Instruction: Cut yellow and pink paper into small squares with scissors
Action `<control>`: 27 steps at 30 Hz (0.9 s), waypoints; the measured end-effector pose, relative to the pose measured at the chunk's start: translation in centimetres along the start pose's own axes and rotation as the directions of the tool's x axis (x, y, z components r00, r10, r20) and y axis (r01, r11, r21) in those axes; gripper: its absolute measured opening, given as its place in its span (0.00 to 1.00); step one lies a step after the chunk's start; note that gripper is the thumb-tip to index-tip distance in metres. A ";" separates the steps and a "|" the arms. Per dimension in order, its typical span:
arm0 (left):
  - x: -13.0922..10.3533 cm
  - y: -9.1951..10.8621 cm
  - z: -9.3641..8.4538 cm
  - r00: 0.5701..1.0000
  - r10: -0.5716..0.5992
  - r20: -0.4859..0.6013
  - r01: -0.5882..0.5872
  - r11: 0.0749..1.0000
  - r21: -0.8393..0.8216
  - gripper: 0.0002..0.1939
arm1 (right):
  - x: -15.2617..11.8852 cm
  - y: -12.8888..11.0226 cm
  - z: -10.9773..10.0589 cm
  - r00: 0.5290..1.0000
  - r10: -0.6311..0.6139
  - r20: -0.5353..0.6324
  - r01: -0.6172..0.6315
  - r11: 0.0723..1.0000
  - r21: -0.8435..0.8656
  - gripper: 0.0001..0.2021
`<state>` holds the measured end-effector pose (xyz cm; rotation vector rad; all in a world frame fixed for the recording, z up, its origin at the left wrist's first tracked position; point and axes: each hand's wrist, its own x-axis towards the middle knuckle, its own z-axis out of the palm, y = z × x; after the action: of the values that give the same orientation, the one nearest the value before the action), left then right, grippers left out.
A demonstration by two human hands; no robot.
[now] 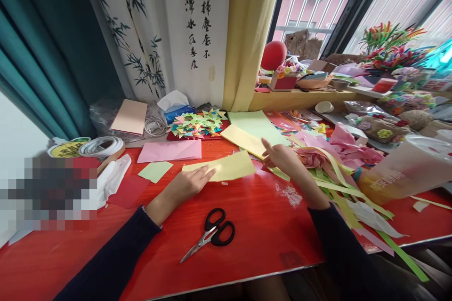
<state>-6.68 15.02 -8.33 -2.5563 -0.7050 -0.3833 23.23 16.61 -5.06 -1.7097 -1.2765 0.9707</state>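
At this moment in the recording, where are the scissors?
In the head view, the scissors lie near the middle of the red table's front part, below the yellow paper and right of the left hand.

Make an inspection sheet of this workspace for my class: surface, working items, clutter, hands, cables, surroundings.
Surface: glossy red tabletop, pale scuffed patch right of centre.
Working items: rectangular yellow paper sheet; black-handled metal scissors lying nearer the front edge.
Clutter: crumpled pink paper and long green paper strip at right.
Hands: left hand has fingers on the yellow sheet; right hand is off it.
Cables: white coiled cord at back.
Surroundings: dark teal curtain, white bamboo-painted hanging, barred window.
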 end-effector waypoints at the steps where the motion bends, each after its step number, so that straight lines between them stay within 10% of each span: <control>1: 0.0 -0.1 0.0 0.999 -0.011 -0.032 0.012 1.000 0.026 0.23 | -0.6 -0.2 0.3 0.983 0.066 0.170 -0.065 0.998 -0.012 0.24; 4: 0.0 -0.3 0.1 0.997 0.018 -0.079 -0.013 0.998 0.070 0.22 | -1.8 -0.4 2.1 0.875 -0.007 0.484 -0.101 0.975 0.197 0.26; 11: 0.4 -0.4 0.3 0.989 -0.147 -0.010 0.141 0.962 -0.233 0.30 | -0.7 0.8 4.5 0.884 -0.330 0.331 0.177 0.892 0.416 0.17; 15: 0.6 -1.5 0.5 0.798 -0.602 0.006 0.478 0.626 -0.616 0.47 | 0.1 1.3 4.0 0.887 -0.409 0.213 0.243 0.808 0.537 0.16; 19: 0.5 -2.4 0.9 0.598 -0.793 0.118 0.400 0.168 -0.901 0.43 | 0.5 1.8 4.0 0.886 -0.434 0.161 0.247 0.738 0.628 0.15; 22: 0.5 -2.4 1.0 0.596 -0.761 0.258 0.368 -0.027 -0.929 0.29 | 0.8 2.3 4.3 0.873 -0.457 0.171 0.263 0.735 0.624 0.16; 27: 0.4 -2.2 0.9 0.599 -0.743 0.300 0.359 -0.086 -0.929 0.17 | 1.4 3.2 4.6 0.876 -0.424 0.229 0.258 0.815 0.519 0.17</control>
<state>-7.45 17.34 -8.17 -2.7679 -1.9515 -2.1864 20.60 17.96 -9.99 -0.9121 -1.3601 1.2592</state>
